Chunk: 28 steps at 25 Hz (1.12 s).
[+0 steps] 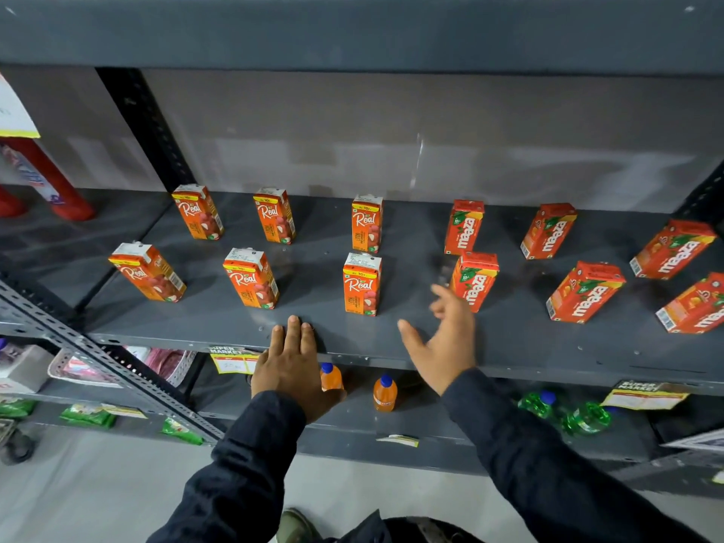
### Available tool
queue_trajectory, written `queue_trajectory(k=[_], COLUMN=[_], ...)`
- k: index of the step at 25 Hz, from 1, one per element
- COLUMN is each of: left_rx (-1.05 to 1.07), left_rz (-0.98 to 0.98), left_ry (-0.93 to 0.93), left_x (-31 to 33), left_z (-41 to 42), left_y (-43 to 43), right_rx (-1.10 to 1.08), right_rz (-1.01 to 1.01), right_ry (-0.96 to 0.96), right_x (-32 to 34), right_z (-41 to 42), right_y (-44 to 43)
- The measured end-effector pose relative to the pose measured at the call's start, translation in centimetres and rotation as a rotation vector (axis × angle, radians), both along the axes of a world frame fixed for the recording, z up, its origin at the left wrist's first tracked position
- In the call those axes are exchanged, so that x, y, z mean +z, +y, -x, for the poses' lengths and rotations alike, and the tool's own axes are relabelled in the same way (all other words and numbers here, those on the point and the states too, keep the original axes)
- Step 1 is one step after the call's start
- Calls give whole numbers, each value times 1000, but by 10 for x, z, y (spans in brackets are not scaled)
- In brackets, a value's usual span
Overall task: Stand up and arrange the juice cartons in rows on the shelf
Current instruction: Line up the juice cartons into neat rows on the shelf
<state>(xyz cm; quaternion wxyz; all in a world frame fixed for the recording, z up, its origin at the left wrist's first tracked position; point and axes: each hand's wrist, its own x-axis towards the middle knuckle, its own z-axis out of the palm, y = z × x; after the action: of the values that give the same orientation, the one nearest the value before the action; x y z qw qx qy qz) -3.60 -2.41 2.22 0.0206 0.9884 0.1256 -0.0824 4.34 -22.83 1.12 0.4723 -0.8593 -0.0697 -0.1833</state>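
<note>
Twelve upright juice cartons [362,284] stood in two rows on the shelf [509,346], back from its front edge. The left hand [290,366] lay flat on that edge; the right hand [446,342] hovered open, empty, near the edge, just before a Maaza carton [475,280].

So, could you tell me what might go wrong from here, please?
1. The right hand is open and blurred, close to the front Maaza carton; a careless sweep could topple it.
2. The left hand rests on the shelf edge, near the front Real cartons.
3. The cartons stand far apart, so closing the rows means many moves.
</note>
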Motion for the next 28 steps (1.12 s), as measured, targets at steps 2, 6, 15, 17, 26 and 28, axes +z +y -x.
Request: queue_trajectory(k=[2,6,15,17,26,28], left_rx=[-1,-5,-4,0,-34,-29], left_rz=[-8,-23,-38,-30,-39,-39], left_ry=[-18,-25,10,6,6,28], left_x=[-1,0,3,4,6,8], left_z=[0,0,-2,-2,-1,-3], left_y=[-1,-2,-5,-6,-4,-7], right_rx=[-265,-311,-311,-279,-666,-619], right_rz=[5,49,245,219,-7,52], right_ry=[-93,253,236,237,4,270], right_x=[2,19,6,7,4,12], right_z=[-5,-41,-51,-50,-28,-46], right_y=[-24,-45,-46,-47,-138,-163])
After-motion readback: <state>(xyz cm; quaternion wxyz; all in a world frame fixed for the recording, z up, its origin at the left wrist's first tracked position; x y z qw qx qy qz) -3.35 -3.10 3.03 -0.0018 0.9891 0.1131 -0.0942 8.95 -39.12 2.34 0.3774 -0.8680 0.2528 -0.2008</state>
